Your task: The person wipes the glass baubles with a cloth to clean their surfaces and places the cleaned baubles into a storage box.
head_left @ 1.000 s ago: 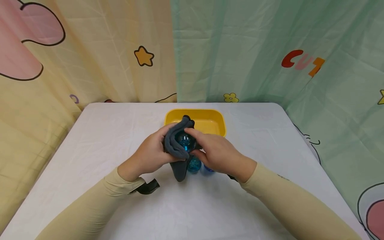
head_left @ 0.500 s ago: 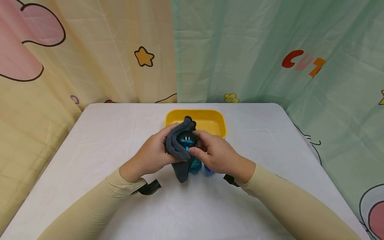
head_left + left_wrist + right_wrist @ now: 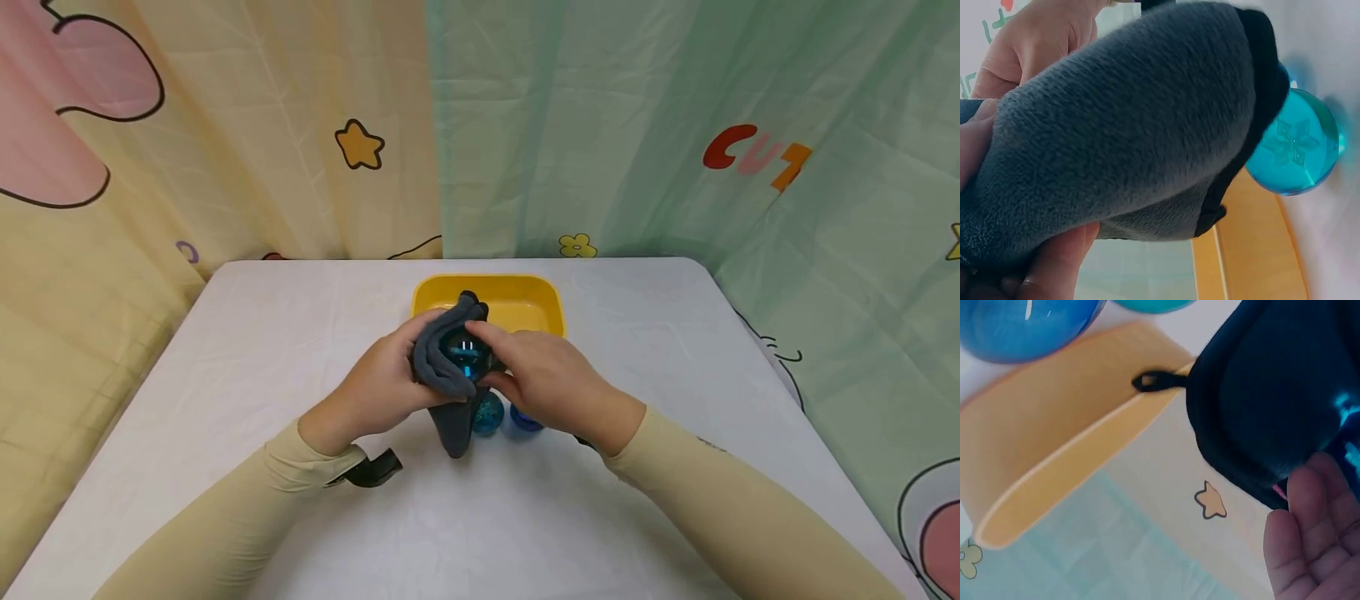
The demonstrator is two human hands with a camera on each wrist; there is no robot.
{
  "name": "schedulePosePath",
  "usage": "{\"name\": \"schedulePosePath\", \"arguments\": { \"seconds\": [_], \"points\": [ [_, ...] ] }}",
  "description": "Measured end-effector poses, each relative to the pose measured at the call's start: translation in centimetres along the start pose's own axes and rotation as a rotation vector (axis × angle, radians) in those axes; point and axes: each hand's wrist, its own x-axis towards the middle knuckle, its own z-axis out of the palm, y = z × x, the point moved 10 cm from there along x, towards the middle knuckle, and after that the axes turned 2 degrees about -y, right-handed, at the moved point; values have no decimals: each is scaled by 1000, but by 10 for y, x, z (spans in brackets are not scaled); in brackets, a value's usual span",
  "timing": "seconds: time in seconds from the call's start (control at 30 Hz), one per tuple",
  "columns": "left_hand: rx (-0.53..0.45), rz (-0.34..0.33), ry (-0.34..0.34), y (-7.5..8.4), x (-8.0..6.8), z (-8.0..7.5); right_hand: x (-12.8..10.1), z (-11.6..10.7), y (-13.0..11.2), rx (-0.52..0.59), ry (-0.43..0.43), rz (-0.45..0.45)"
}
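Observation:
A grey plush cloth (image 3: 438, 362) with black edging is folded partly around a dark, shiny blue glass ball (image 3: 467, 357). My left hand (image 3: 375, 379) grips the cloth from the left, with the ball cupped inside the fold. From the right, my right hand (image 3: 555, 379) holds the ball between thumb and fingers. A small black loop (image 3: 1155, 381) sticks out from the cloth edge in the right wrist view. Below the hands, a teal ball (image 3: 487, 415) and a blue ball (image 3: 525, 419) rest on the table. In the left wrist view the cloth (image 3: 1122, 119) hides the held ball.
Behind the hands stands a yellow rectangular tray (image 3: 528, 312) on a white-covered table (image 3: 300, 292). Printed curtains (image 3: 562, 125) hang behind and at both sides. A black strap (image 3: 367, 469) hangs at the left sleeve.
My right thumb and fingers have shifted on the ball, spreading apart, drawing together, then spreading again. The cloth and left hand stay nearly in place.

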Motion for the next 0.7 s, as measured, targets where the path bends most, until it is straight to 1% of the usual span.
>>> {"name": "schedulePosePath", "arguments": {
  "seconds": [0.03, 0.1, 0.23, 0.27, 0.33, 0.37, 0.47, 0.7],
  "points": [
    [4, -4, -3, 0, 0, 1, 1, 0, 1, 9, -7, 9],
    [14, -7, -9, -1, 0, 2, 1, 4, 6, 85, -48, 66],
    [26, -4, -17, 1, 0, 3, 0, 18, 19, 355, -126, 214],
    [27, 0, -17, 2, 0, 3, -1, 20, 21, 407, -130, 236],
    [25, 5, -13, 3, 0, 3, -1, 22, 22, 459, -126, 239],
    [23, 5, -9, 3, 0, 3, -1, 21, 21, 457, -122, 233],
    [17, 4, 3, 2, 1, 1, 0, 18, 15, 402, -114, 187],
    [11, -14, 4, -3, 2, -1, 1, 12, 7, 164, -104, 93]
  ]
}}
